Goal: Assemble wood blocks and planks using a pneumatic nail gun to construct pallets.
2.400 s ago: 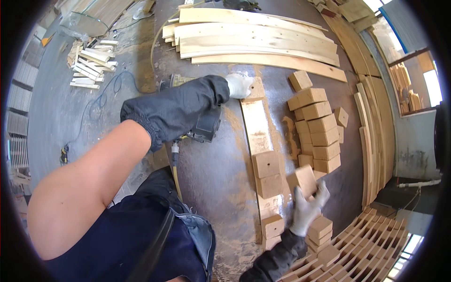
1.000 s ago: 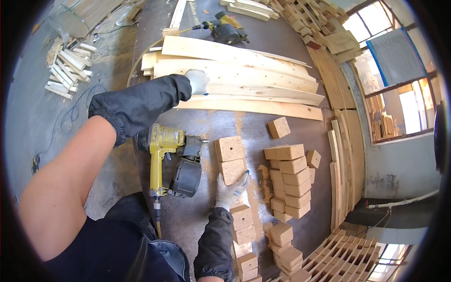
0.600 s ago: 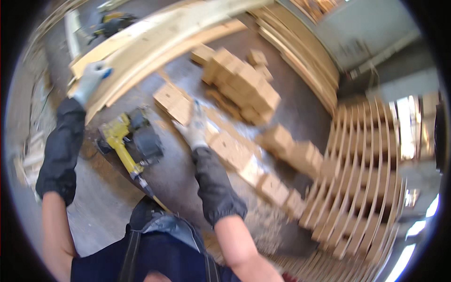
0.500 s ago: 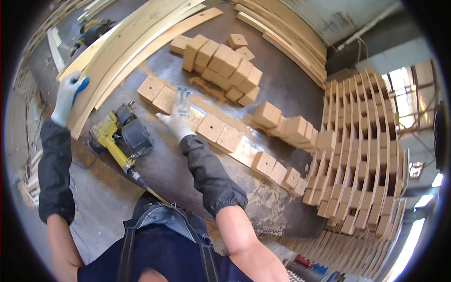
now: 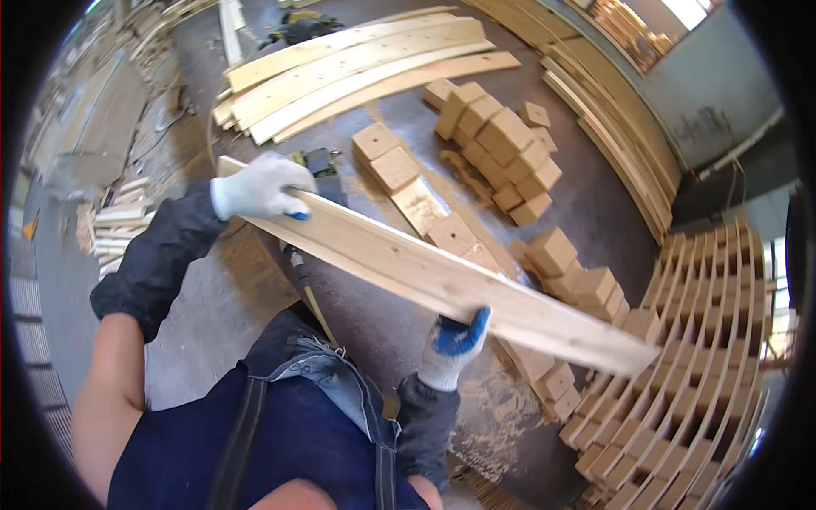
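A long pale wooden board (image 5: 408,265) is held up at a slant over the worktable. My gloved left hand (image 5: 265,187) grips it near its left end, fingers over the top edge. Closer to its middle, my right hand (image 5: 455,347) in a blue-palmed glove holds the lower edge, thumb up against the face. Beneath it runs a row of square wooden blocks (image 5: 395,168), set along another flat board (image 5: 418,202); the held board hides part of that row. A nail gun (image 5: 321,161) on the table is mostly covered by the board, with its hose (image 5: 316,308) trailing toward me.
Several loose boards (image 5: 365,72) lie at the far left of the table. Behind the row sits a pile of blocks (image 5: 501,136), with more blocks (image 5: 586,285) to its right. A tall stack of slats and blocks (image 5: 680,357) stands at the right. Long boards (image 5: 612,140) line the far edge.
My left hand has lifted a board off the group at the left and swung it over the table. My right hand has left the block row and taken hold of the board. The view has shifted.
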Motion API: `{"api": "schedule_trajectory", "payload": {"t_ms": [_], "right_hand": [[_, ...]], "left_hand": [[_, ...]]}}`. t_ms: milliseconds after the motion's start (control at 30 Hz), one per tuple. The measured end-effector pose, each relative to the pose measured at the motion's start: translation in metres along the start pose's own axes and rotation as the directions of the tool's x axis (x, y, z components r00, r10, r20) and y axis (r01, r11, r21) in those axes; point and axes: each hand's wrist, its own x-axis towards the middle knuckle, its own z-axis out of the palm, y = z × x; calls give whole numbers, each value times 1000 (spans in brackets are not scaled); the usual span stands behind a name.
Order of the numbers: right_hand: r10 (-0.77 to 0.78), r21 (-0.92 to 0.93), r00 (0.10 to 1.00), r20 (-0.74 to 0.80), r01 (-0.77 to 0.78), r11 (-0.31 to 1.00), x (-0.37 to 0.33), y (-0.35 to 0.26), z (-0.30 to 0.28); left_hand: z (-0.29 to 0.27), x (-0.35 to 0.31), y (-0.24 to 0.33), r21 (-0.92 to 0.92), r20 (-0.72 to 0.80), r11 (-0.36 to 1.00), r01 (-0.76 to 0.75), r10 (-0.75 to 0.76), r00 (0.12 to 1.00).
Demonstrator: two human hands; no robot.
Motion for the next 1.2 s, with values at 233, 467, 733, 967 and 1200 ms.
{"api": "schedule_trajectory", "payload": {"t_ms": [233, 467, 733, 967, 1200], "right_hand": [[112, -60, 994, 12, -112, 992, -6, 9, -38], [194, -500, 978, -80, -208, 841, 53, -12, -99], [55, -840, 925, 376, 315, 442, 68, 5, 21], [170, -623, 626, 761, 779, -76, 127, 101, 157], [400, -481, 643, 653, 760, -437, 178, 161, 172]], "left_hand": [[45, 63, -21, 247, 151, 969, -30, -8, 988], [124, 139, -10, 516, -36, 856, 42, -27, 999], [184, 119, 5, 384, 27, 921, 69, -86, 996], [146, 53, -7, 22, -252, 1000, 11, -5, 968], [122, -73, -59, -784, -302, 528, 326, -783, 543]]}}
